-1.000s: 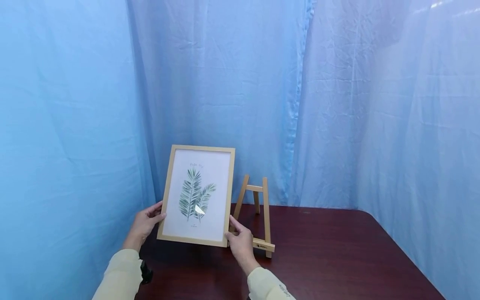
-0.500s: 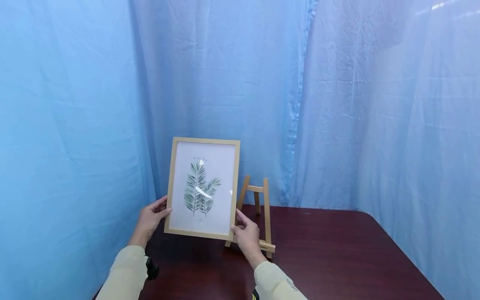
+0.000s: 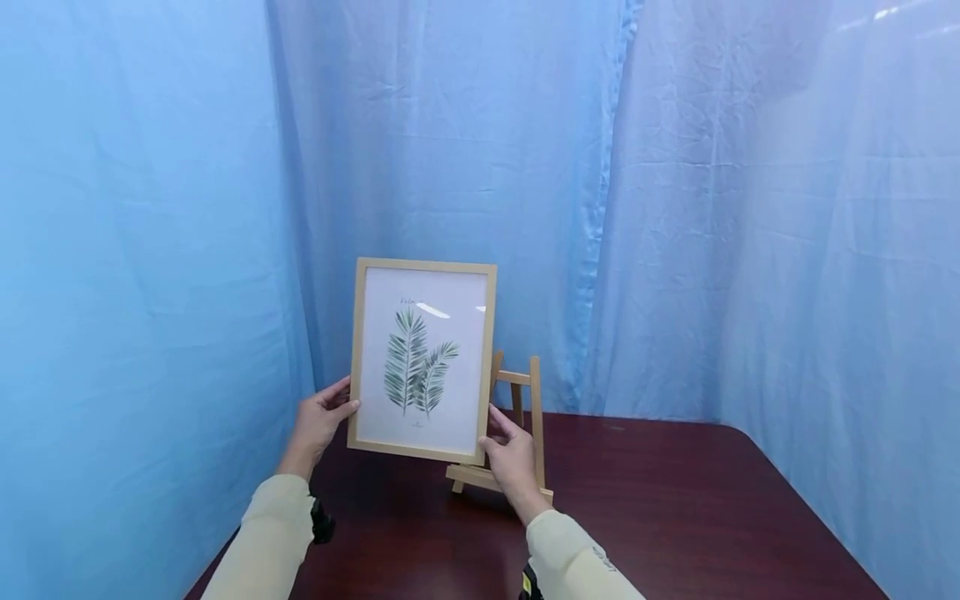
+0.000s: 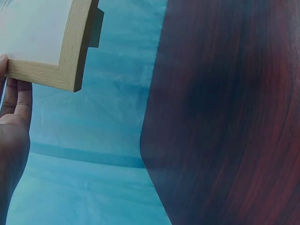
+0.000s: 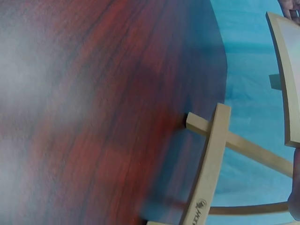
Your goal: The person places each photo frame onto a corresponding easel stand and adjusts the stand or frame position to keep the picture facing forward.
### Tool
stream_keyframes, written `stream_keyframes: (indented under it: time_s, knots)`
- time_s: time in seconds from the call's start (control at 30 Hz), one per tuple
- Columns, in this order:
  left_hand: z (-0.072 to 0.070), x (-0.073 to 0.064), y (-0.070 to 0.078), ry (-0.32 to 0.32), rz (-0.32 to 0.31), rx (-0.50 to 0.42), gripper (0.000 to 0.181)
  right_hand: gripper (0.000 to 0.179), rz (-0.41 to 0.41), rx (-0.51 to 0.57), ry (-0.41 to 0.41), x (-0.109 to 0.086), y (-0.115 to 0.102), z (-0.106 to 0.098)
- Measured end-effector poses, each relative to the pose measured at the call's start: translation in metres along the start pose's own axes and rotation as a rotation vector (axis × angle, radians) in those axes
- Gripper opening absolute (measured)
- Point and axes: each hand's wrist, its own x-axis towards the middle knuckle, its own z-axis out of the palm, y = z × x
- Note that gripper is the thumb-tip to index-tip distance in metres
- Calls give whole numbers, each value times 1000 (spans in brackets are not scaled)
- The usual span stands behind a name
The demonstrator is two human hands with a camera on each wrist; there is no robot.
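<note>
A picture frame [image 3: 420,358] with a light wooden border and a print of two green palm leaves is held up above the table, facing the head camera. My left hand [image 3: 318,423] pinches its left edge low down, thumb in front and fingers behind. On the opposite side my right hand [image 3: 513,457] pinches the lower right edge. Just behind the frame and to its right stands a small wooden easel [image 3: 537,425], its left part mostly hidden. The easel's ledge [image 5: 206,178], with a dark logo, shows in the right wrist view, apart from the frame.
The dark red-brown table [image 3: 660,500] has a rounded far right corner. Blue curtains [image 3: 465,150] hang around it at the back and both sides. A small tab [image 4: 96,28] sticks out behind the frame in the left wrist view.
Both hands have raised the picture frame and carried it to the right, so it now covers more of the easel. Its tilt has lessened slightly. The easel has stayed put.
</note>
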Motion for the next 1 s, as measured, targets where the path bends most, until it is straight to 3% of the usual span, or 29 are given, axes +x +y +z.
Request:
stream_keyframes:
  time_s: [0.33, 1.0]
  knots:
    - [19, 6, 8, 11, 25, -5, 50, 55, -16, -90, 51, 6, -5, -17]
    - [60, 8, 17, -2, 42, -72, 47, 55, 17, -112, 127, 12, 2, -51]
